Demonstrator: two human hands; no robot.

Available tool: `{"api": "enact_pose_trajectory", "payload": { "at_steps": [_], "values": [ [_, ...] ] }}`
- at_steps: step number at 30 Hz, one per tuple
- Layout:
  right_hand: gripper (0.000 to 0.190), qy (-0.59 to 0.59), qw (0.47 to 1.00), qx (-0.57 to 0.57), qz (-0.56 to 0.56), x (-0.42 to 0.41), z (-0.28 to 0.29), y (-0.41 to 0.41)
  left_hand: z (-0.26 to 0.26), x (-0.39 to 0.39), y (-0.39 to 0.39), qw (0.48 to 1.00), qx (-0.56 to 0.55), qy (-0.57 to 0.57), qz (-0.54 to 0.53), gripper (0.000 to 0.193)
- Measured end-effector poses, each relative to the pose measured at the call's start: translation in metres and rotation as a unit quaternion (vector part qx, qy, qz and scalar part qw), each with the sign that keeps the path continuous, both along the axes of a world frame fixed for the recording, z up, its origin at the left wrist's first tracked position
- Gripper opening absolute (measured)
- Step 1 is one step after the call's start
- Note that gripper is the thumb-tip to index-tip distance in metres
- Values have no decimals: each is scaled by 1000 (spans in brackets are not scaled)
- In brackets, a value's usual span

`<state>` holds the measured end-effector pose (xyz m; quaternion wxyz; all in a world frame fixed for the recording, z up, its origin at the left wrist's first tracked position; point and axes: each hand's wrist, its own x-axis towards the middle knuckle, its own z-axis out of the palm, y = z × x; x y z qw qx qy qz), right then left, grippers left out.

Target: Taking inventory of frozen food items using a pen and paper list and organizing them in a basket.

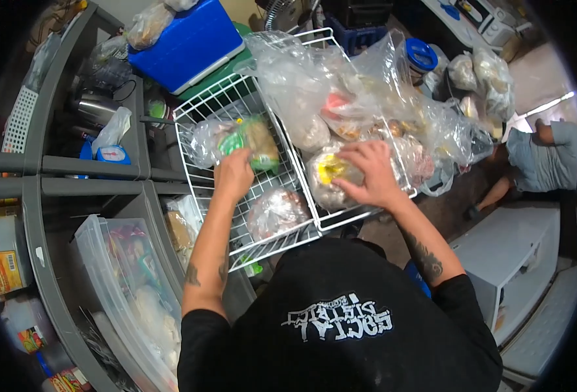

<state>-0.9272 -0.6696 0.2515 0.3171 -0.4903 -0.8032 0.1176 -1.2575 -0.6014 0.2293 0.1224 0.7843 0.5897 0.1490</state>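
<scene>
My left hand (234, 171) is at the near edge of a green printed plastic food bag (259, 142) in the left white wire basket (247, 259); whether its fingers grip the bag cannot be told. Nearer me in that basket lies a knotted clear plastic bag of reddish contents (277, 213). Fingers spread, my right hand (372, 171) rests on a clear bag with a yellow mark (328, 171) in the right wire basket (323, 226). Behind it, large clear plastic bags (293, 73) with food packs are heaped over the baskets.
A blue cooler box (185, 44) stands beyond the left basket. Grey shelving (92, 169) with a clear plastic bin (122, 274) runs along the left. At right are a white open cabinet (509, 245) and another person (543, 152). A blue-lidded jar (421, 55) stands behind the bags.
</scene>
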Motion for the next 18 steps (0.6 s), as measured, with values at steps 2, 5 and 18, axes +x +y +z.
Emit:
{"api": "enact_pose_trajectory", "payload": {
  "at_steps": [2,5,18],
  "values": [
    [31,15,994,-20,108,-35,23,17,14,-12,-27,999,-3,27,-24,29],
    [19,69,978,-58,190,-114,13,81,10,-30,-57,992,-79,55,-80,31],
    [81,-248,935,-235,98,-261,-189,233,-27,-44,-86,964,-14,-178,199,96]
  ]
}}
